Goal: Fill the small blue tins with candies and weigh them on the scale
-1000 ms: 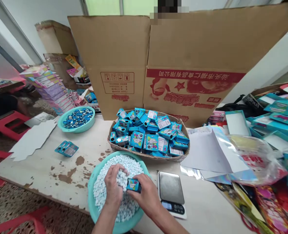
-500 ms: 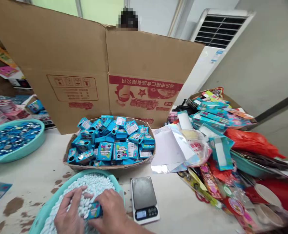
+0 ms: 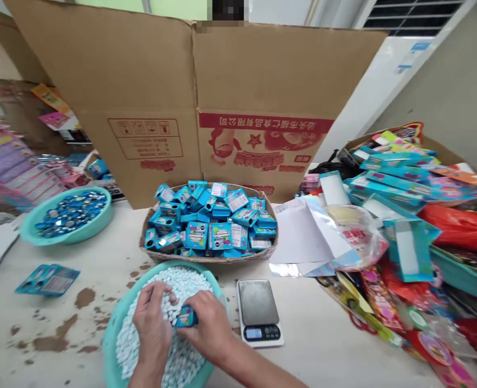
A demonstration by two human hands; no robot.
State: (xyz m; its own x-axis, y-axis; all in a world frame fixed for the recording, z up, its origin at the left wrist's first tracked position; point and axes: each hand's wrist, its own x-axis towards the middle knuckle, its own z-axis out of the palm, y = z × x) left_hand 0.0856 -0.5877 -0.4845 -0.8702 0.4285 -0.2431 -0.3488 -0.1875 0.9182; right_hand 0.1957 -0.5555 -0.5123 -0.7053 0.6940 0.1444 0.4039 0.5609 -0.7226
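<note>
A teal basin [image 3: 111, 337] full of small white candies [image 3: 181, 283] sits at the table's near edge. Over it, my right hand [image 3: 208, 328] grips a small blue box [image 3: 185, 318] held sideways. My left hand [image 3: 153, 326] is curled over the candies, pinching some right beside the box's open end. Behind the basin stands a wicker basket [image 3: 209, 258] heaped with several identical small blue boxes [image 3: 212, 221].
A small digital scale [image 3: 259, 312] lies right of the basin. A second teal bowl [image 3: 66, 218] of blue round pieces and a flat blue carton [image 3: 47, 279] are at left. A big open cardboard box [image 3: 206, 108] stands behind. Packaging and plastic bags [image 3: 384, 231] crowd the right.
The view swung from right back toward the left and down. Both hands stay over the basin, the left one still working candies at the box held by the right.
</note>
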